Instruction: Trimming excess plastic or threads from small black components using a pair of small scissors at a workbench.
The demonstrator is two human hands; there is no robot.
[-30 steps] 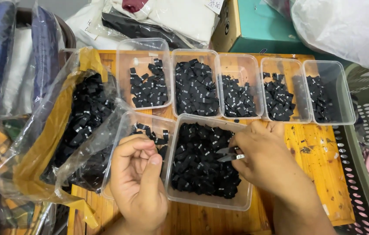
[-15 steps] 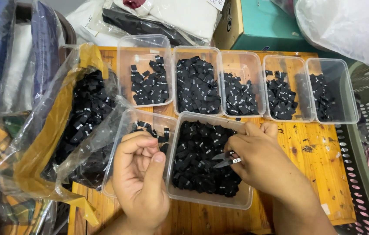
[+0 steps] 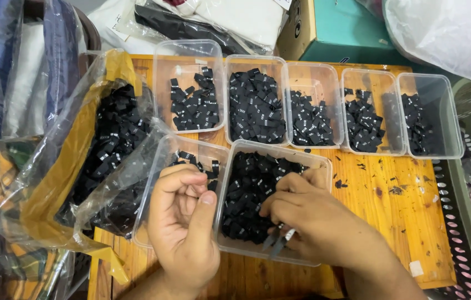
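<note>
Your right hand [image 3: 307,214] is gripping tweezers [image 3: 280,240] in the tub [image 3: 324,166] of black labels. Your left hand [image 3: 182,222] is curling loosely; contents unclear. Wooden table [image 3: 396,222] is lying at three o'clock.

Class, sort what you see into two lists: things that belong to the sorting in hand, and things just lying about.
In use:
left hand, curled
right hand with tweezers
near tub of black labels
five tubs in a row
plastic bag of labels

Lying about:
teal box
white bag
folded clothes

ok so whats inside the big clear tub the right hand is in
The big clear tub holds a heap of small black fabric labels. The right hand, gripping metal tweezers, covers the tub's right half, so what lies beneath it cannot be seen.
</note>
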